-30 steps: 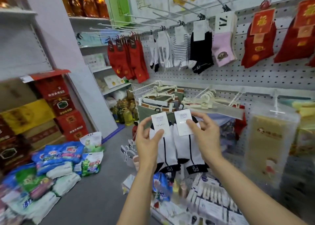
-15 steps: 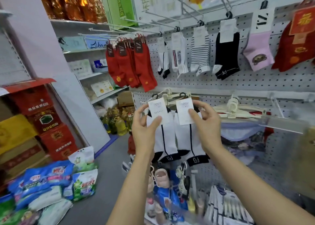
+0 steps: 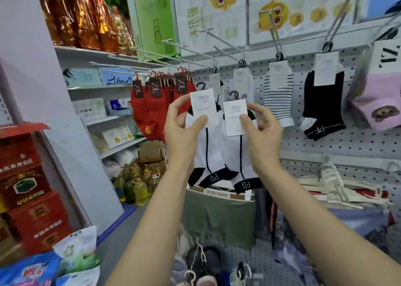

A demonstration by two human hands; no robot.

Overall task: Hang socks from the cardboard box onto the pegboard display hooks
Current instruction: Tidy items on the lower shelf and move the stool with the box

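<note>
1. Head view, far left of the frame: stacked red cartons [image 3: 28, 190] fill the lower left, with bagged goods [image 3: 73, 255] on the floor below them and shelves of boxed stock behind.
2. Left of centre, a bunch of red socks [image 3: 156, 110] hangs on the pegboard [image 3: 338, 147].
3. At centre, the left hand [image 3: 182, 131] pinches the card of one white sock pair [image 3: 204, 153], thumb on the front, fingers behind.
4. Just right of it, the right hand [image 3: 262, 134] is clamped the same way on a second white sock pair [image 3: 236, 155]; both pairs are held up in front of the board, their small hanger hooks free above the cards.
5. To hang them well, I would judge it best to take one pair at a time, keep the card upright and slide its hanger loop along a bare hook [image 3: 225, 53] at upper centre.
6. Right of centre hang a striped sock [image 3: 278, 95], a black sock [image 3: 323, 103] and a pink sock [image 3: 377, 103].
7. No cardboard box of socks can be picked out with certainty.
</note>
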